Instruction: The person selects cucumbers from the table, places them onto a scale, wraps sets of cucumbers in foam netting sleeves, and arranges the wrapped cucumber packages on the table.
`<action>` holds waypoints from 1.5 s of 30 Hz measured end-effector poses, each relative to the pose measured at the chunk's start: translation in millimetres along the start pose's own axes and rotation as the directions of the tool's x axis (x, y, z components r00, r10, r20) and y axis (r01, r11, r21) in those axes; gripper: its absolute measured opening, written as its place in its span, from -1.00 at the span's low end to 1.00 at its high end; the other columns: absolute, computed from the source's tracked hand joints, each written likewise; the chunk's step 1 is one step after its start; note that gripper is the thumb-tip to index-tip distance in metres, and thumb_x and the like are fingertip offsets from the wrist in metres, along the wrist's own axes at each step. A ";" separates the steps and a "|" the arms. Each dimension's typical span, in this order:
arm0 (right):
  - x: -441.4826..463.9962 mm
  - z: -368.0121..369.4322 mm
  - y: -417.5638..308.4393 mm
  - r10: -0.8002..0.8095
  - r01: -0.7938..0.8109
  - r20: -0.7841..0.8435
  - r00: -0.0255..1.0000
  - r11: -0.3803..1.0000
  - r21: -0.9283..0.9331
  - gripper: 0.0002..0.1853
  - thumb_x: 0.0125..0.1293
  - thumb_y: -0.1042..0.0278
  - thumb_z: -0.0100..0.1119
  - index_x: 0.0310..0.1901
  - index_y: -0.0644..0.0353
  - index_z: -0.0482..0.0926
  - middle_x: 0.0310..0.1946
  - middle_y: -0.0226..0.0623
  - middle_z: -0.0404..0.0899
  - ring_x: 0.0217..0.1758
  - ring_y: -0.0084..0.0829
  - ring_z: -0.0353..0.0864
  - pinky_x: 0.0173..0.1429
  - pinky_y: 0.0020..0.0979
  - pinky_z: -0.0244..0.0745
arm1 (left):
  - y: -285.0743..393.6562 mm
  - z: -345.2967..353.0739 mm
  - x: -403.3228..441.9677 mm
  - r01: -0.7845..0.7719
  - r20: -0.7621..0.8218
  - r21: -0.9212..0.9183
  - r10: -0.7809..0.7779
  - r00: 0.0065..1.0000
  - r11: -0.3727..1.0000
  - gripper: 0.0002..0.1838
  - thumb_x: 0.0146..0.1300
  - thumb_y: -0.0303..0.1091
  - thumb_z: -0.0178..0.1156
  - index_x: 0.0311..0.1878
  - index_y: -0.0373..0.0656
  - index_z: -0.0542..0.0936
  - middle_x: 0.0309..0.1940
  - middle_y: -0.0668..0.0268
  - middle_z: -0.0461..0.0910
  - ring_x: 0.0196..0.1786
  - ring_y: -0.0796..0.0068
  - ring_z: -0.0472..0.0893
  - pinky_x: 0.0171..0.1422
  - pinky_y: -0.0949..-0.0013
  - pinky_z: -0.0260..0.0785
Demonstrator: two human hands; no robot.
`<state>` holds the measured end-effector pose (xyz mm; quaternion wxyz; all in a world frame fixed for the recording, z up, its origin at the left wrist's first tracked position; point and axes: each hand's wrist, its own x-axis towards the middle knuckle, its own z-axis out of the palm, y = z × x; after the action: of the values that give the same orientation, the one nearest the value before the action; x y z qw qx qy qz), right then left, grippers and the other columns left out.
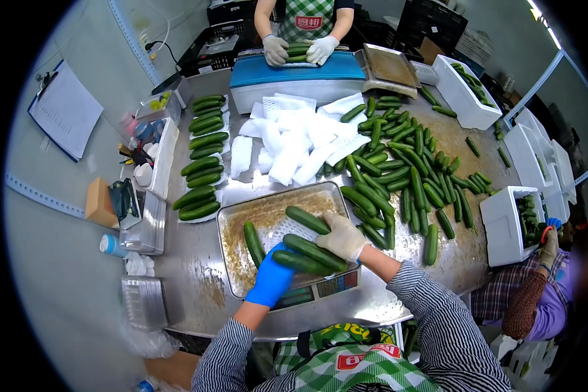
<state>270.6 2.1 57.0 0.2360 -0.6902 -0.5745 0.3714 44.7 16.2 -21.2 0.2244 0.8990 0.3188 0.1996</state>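
My left hand [271,277], in a blue glove, is closed around the near end of a cucumber [300,263] above the metal tray [223,225]. A second cucumber [315,252] lies right beside that one, its far end close to my other hand. My right hand [343,241], in a pale knit glove, has its fingers at the end of another cucumber [308,220]; its fingertips are partly hidden. One more cucumber [254,244] rests on the tray's left side. Under the tray's front edge shows a scale's panel [337,284].
Loose cucumbers [411,170] are heaped to the right. Paired cucumbers [206,163] on white pads line the left. White foam sleeves [300,137] pile behind the tray. Across the table, a co-worker's gloved hands [299,51] hold cucumbers; another person [536,281] is beside a foam box [503,225].
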 end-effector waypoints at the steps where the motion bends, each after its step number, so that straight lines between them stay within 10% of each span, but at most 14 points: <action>1: 0.8 -2.7 -2.5 -0.085 0.075 -0.102 0.991 0.992 -0.100 -0.58 0.18 0.36 0.22 0.09 0.26 0.50 -0.15 0.08 0.65 -0.04 0.04 0.67 0.07 -0.11 0.54 | -3.1 1.5 -1.0 -0.009 0.022 0.051 0.008 1.000 0.999 -0.64 0.18 -0.44 0.16 0.09 -0.18 0.57 0.03 0.12 0.56 0.15 0.06 0.53 0.31 0.15 0.38; 3: 2.6 -8.6 -10.4 -0.274 0.189 -0.259 0.926 0.931 -0.312 -0.58 0.16 0.40 0.22 0.08 0.24 0.51 -0.19 0.04 0.65 -0.09 0.00 0.68 0.01 -0.11 0.57 | -5.2 -0.2 -3.1 -0.155 -0.002 0.213 0.159 0.987 0.965 -0.61 0.13 -0.44 0.17 0.07 -0.18 0.58 0.03 0.12 0.56 0.15 0.06 0.53 0.32 0.10 0.38; 7: 12.1 -0.8 -2.2 -0.338 0.239 -0.049 0.940 0.752 -0.614 -0.51 0.18 0.39 0.26 0.17 0.19 0.42 -0.28 -0.06 0.63 -0.20 -0.02 0.68 -0.15 -0.09 0.59 | -9.4 -0.7 -1.1 -0.232 -0.074 0.276 0.261 0.963 0.933 -0.61 0.03 -0.43 0.19 0.00 -0.18 0.61 0.05 0.13 0.57 0.18 0.07 0.53 0.32 0.04 0.37; 14: -4.5 -17.9 -10.3 -0.344 0.323 0.050 0.937 0.809 -0.491 -0.46 0.29 0.31 0.24 0.27 0.28 0.39 -0.13 0.01 0.60 -0.06 0.00 0.65 0.03 -0.09 0.54 | -4.5 -10.4 1.2 -0.202 -0.130 0.248 0.239 0.962 0.948 -0.68 0.01 -0.43 0.20 -0.10 -0.10 0.65 -0.17 0.27 0.54 -0.04 0.21 0.53 0.16 0.11 0.37; 18: -22.6 -19.0 1.0 -0.268 0.238 -0.354 0.896 0.963 -0.127 -0.49 0.33 0.30 0.20 0.25 0.34 0.39 -0.06 0.14 0.57 0.00 0.11 0.60 0.15 -0.11 0.51 | -5.4 -9.1 -0.1 -0.193 -0.164 0.256 0.239 0.957 0.947 -0.70 -0.01 -0.43 0.21 -0.15 -0.03 0.67 -0.27 0.33 0.51 -0.12 0.27 0.51 0.11 0.12 0.34; 25: -45.4 -9.1 3.8 -0.119 0.118 -0.010 0.993 0.991 -0.059 -0.56 0.39 0.24 0.14 0.21 0.29 0.45 -0.09 0.13 0.58 0.00 0.11 0.60 0.13 -0.07 0.49 | -12.4 -8.8 -3.1 -0.218 -0.196 0.222 0.263 0.945 0.950 -0.75 -0.04 -0.38 0.26 -0.22 0.06 0.70 -0.33 0.39 0.49 -0.18 0.31 0.50 0.08 0.12 0.31; 36: -4.0 3.6 -8.3 -0.288 0.216 -0.113 0.951 0.879 -0.426 -0.67 0.26 0.21 0.24 0.02 0.15 0.58 -0.29 0.03 0.58 -0.18 0.06 0.59 -0.06 0.00 0.47 | -13.2 -13.0 -4.9 -0.248 -0.222 0.209 0.293 0.930 0.946 -0.79 -0.06 -0.40 0.34 -0.30 0.12 0.71 -0.36 0.41 0.45 -0.22 0.30 0.46 -0.02 0.15 0.29; 39: -36.6 9.3 -17.7 -0.362 0.236 -0.472 0.804 0.922 -0.306 -0.60 0.22 0.23 0.31 0.06 0.19 0.53 -0.22 -0.01 0.57 -0.11 0.04 0.57 -0.02 -0.04 0.45 | -13.3 -16.0 -5.6 -0.240 -0.215 0.264 0.300 0.930 0.934 -0.76 -0.08 -0.40 0.35 -0.28 0.13 0.72 -0.37 0.42 0.44 -0.23 0.30 0.46 -0.04 0.16 0.29; 45: -77.8 51.1 -8.3 -0.340 0.204 -0.248 0.907 0.871 -0.448 -0.51 0.15 0.18 0.41 0.07 0.17 0.49 -0.23 -0.14 0.60 -0.19 -0.07 0.62 -0.06 -0.11 0.49 | -6.2 -18.1 -9.1 -0.297 -0.291 0.380 0.418 0.861 0.876 -0.81 -0.04 -0.40 0.38 -0.30 0.10 0.70 -0.23 0.36 0.50 -0.05 0.26 0.46 0.07 0.09 0.26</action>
<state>220.4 -76.6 50.7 0.2255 -0.6859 -0.6863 0.0881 26.1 19.5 -11.5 -0.0299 0.9142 0.2080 0.3465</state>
